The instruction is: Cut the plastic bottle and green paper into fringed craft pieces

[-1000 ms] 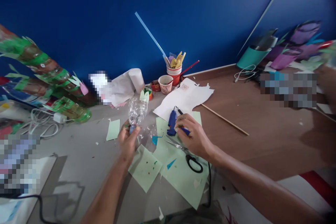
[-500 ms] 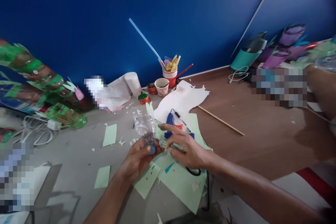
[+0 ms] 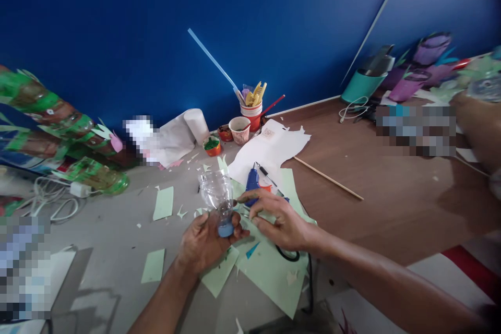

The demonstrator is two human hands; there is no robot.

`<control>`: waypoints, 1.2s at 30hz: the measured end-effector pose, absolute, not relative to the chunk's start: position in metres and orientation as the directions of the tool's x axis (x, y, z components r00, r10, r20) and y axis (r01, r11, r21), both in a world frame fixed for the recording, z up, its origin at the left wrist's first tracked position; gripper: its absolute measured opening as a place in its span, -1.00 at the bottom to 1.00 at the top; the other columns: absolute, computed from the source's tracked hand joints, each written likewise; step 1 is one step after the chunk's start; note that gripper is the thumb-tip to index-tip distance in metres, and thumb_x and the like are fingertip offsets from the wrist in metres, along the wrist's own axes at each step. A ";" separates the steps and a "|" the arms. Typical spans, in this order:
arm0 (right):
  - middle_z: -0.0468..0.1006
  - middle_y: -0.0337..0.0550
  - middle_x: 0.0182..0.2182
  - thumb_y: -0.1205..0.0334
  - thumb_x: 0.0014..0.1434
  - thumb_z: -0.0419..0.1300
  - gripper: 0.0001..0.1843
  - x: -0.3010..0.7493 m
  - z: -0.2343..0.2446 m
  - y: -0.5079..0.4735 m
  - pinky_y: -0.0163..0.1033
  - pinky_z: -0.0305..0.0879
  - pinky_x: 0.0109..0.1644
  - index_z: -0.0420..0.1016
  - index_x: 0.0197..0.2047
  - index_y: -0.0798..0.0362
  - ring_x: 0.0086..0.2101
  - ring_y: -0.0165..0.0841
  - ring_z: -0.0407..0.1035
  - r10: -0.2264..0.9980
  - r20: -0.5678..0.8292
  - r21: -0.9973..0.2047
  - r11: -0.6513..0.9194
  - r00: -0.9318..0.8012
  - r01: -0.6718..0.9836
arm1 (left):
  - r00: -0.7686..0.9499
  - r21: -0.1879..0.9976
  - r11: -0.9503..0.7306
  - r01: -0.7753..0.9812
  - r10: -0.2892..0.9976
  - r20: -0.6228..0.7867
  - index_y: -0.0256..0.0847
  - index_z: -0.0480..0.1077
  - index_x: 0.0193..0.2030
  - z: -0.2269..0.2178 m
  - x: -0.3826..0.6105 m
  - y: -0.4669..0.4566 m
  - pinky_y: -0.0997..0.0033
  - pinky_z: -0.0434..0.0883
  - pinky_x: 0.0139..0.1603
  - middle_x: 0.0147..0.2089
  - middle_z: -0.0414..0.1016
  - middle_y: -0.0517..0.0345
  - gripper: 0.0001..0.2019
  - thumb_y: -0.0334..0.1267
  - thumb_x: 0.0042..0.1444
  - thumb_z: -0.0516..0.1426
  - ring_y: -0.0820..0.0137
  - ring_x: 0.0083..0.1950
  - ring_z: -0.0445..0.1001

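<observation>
My left hand is closed round the blue-capped neck of a clear cut plastic bottle top, held cap-down with its open end up. My right hand sits just right of it, index finger stretched toward the bottle, other fingers loosely curled; nothing shows in it. Behind my right hand a blue glue gun lies on pale green paper sheets. Black scissor handles peek out under my right wrist.
Red and patterned cups with tools stand by the blue wall, next to a white roll and small paint pots. Green painted bottle crafts lie left, cables beside them. A wooden stick lies on brown board. Another person's arm is far right.
My left hand brought the bottle top nearer and to the right. My right hand left the glue gun and moved to the bottle, its finger reaching toward it.
</observation>
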State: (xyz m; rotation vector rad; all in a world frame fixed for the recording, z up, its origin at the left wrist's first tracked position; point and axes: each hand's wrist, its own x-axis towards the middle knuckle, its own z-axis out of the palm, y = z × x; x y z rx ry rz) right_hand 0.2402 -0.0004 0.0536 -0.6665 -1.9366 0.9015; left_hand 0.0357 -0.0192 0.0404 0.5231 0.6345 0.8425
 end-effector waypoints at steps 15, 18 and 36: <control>0.40 -0.01 -0.27 0.48 0.10 0.05 -0.86 0.238 0.047 0.003 -0.14 0.31 -0.12 0.35 -0.31 0.06 -0.18 -0.28 0.35 0.719 0.537 -0.709 0.668 -0.441 0.225 | 0.236 0.813 0.327 -0.482 0.942 -0.239 -0.26 0.44 -0.27 0.035 0.037 -0.018 0.29 0.36 -0.02 -0.29 0.46 0.14 -0.73 -0.26 -0.15 0.31 0.40 -0.24 0.46; 0.40 -0.04 -0.31 0.45 0.13 0.05 -0.87 0.233 0.042 0.002 -0.16 0.33 -0.15 0.35 -0.32 0.06 -0.21 -0.28 0.35 0.724 0.533 -0.702 0.667 -0.437 0.249 | 0.237 0.818 0.350 -0.456 0.934 -0.267 -0.29 0.43 -0.34 0.038 0.041 -0.020 0.32 0.39 -0.11 -0.38 0.43 0.18 -0.75 -0.31 -0.20 0.33 0.43 -0.32 0.44; 0.42 -0.10 -0.42 0.47 0.08 0.05 -0.85 0.220 0.035 -0.004 -0.21 0.33 -0.23 0.35 -0.42 0.06 -0.33 -0.31 0.35 0.784 0.458 -0.725 0.602 -0.419 0.335 | 0.163 0.923 0.252 -0.292 0.964 -0.211 -0.26 0.40 -0.35 0.024 0.057 -0.028 0.48 0.30 -0.21 -0.37 0.39 0.19 -0.84 -0.35 -0.10 0.28 0.47 -0.28 0.36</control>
